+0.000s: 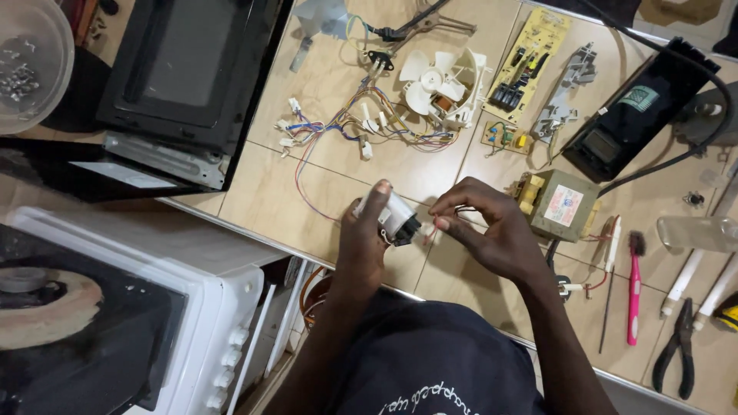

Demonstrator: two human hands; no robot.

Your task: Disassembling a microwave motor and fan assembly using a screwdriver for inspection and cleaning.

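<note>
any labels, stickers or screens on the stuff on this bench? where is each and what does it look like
Transformer, right of the right hand: white rectangular sticker with red print on top.
Long black control panel, upper right: pale green-and-white diamond sticker, plus a dark rectangular display window.
Black microwave door, upper left: dark glass window, no label seen.
Small white part in the left hand: no label I can make out.

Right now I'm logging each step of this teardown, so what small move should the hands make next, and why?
Probably seat or pull the red wire at the black end of the small white cylindrical part. The left hand grips that part above the tiled table, and the right hand pinches the wire right beside it, so the connection seems to be the point being worked.
</note>
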